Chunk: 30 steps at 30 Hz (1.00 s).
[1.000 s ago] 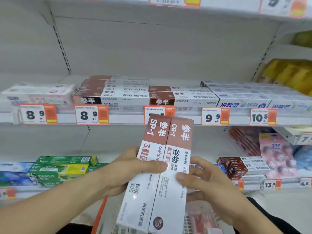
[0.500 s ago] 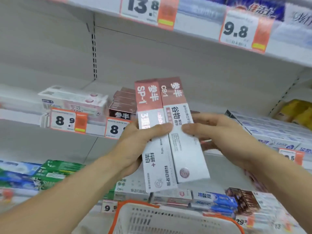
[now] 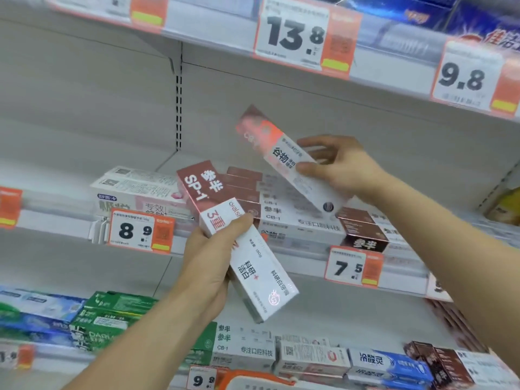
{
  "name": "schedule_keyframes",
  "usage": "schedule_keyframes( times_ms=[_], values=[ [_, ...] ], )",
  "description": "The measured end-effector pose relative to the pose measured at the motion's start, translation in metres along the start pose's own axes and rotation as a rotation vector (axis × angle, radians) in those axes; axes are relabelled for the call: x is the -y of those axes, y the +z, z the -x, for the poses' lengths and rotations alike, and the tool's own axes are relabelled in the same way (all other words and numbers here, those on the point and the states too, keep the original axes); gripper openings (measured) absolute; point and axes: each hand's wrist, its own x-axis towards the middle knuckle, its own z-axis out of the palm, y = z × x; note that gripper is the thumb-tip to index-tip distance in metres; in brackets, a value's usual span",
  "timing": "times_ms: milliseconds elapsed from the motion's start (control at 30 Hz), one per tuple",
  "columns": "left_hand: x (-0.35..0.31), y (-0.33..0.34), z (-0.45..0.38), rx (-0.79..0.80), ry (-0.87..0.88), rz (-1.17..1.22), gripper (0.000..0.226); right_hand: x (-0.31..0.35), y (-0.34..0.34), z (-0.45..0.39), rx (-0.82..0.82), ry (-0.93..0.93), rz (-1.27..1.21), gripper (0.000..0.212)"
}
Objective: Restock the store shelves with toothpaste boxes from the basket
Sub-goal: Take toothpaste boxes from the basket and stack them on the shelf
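Note:
My left hand grips a red-and-white toothpaste box marked SP-1 at its middle, tilted, in front of the middle shelf. My right hand pinches a second red-and-white box by its lower half, raised and slanted above a stack of matching brown-and-white boxes on the middle shelf. The two held boxes are apart. The orange rim of the white basket shows at the bottom edge.
White boxes lie left of the stack above an 8.9 price tag. A 7.5 tag hangs to the right. The lower shelf holds green boxes, white boxes and blue boxes. The top shelf edge carries 13.8 and 9.8 tags.
The two boxes, held together side by side before, have been split. My right hand carried one up and right toward the shelf stack; my left hand keeps the SP-1 box lower.

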Motion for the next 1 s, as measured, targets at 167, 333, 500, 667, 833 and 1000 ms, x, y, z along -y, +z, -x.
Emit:
schedule_keyframes(
  times_ms=[167,333,500,667,833,1000],
  values=[
    [-0.004,-0.002,-0.005,0.015,0.003,0.001,0.037,-0.024,0.002,-0.08,0.193,-0.068,0.383,0.05],
    [0.0,-0.001,-0.01,0.009,0.006,-0.054,0.044,-0.049,0.012,-0.099,0.301,-0.045,0.415,0.053],
    [0.003,0.002,-0.01,0.017,0.001,-0.092,0.053,-0.055,0.011,-0.096,0.319,-0.062,0.424,0.053],
    [0.009,0.015,-0.008,0.021,0.007,-0.075,0.041,-0.024,0.016,-0.049,-0.065,-0.192,0.129,0.029],
    [0.017,0.039,-0.001,0.07,-0.02,-0.02,0.037,-0.004,-0.005,0.039,0.392,-0.034,-0.049,0.041],
    [0.021,0.076,0.014,0.228,0.041,-0.027,0.033,-0.019,-0.024,0.083,0.515,0.069,-0.185,0.045]
  ],
)
